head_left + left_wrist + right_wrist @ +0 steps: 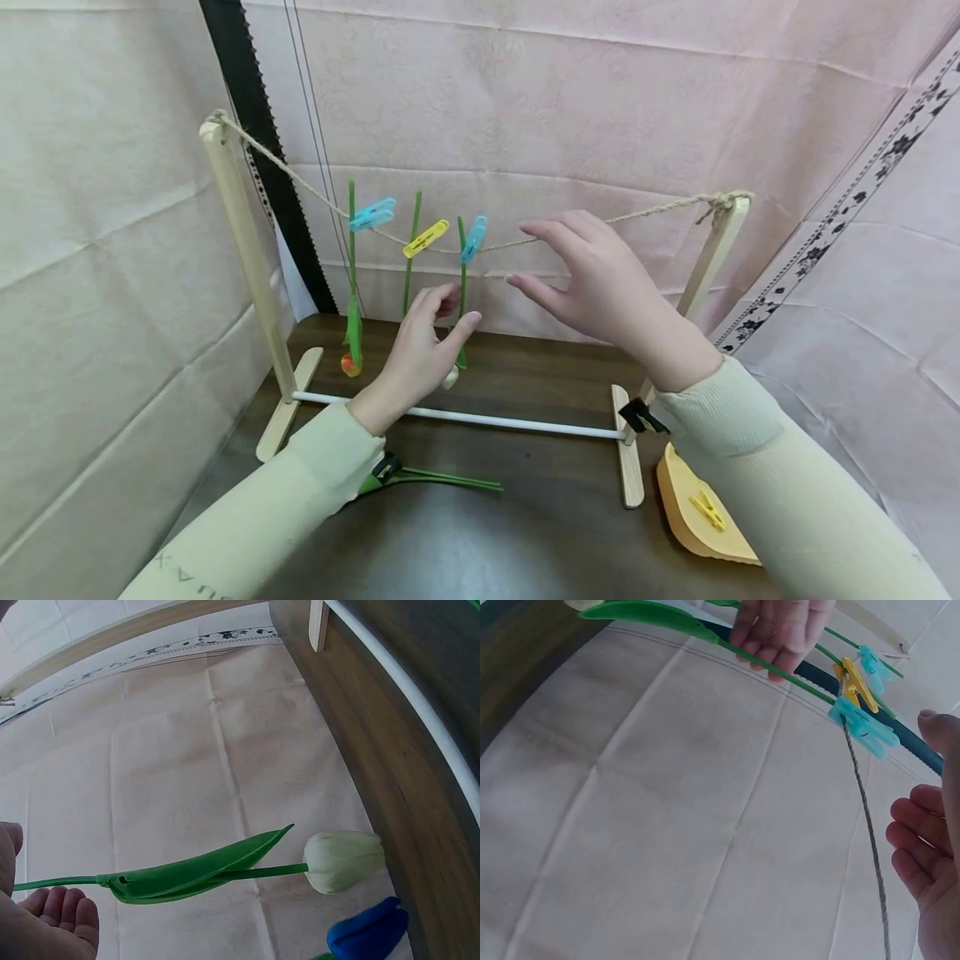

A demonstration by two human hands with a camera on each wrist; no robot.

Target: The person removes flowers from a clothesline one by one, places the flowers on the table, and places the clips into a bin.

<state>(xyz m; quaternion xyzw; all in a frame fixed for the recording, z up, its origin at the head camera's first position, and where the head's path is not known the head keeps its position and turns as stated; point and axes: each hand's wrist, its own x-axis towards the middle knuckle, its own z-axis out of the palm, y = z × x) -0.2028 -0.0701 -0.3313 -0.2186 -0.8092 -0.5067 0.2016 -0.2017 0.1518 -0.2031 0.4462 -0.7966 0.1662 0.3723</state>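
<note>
A white tulip (pixel 343 861) hangs head down from the rope (pixel 660 208), clipped by a blue clothespin (pixel 473 239). Around its stem, without a visible grip, my left hand (pixel 423 346) has thumb and fingers apart. My right hand (pixel 600 279) is just right of that clothespin, fingers spread and holding nothing. Further left along the rope, a yellow clothespin (pixel 426 238) holds another stem; a blue tulip (pixel 369 930) shows beside the white one in the left wrist view. An orange tulip (pixel 351 365) hangs leftmost from a second blue clothespin (pixel 372 214).
Wooden posts (pixel 251 258) carry the rope, joined low down by a white rod (pixel 517 424). Green stems (pixel 450 479) lie on the dark table (pixel 465 550), partly behind my left sleeve. At right sits a yellow-orange tray (pixel 678 512) with a yellow clothespin (pixel 707 510).
</note>
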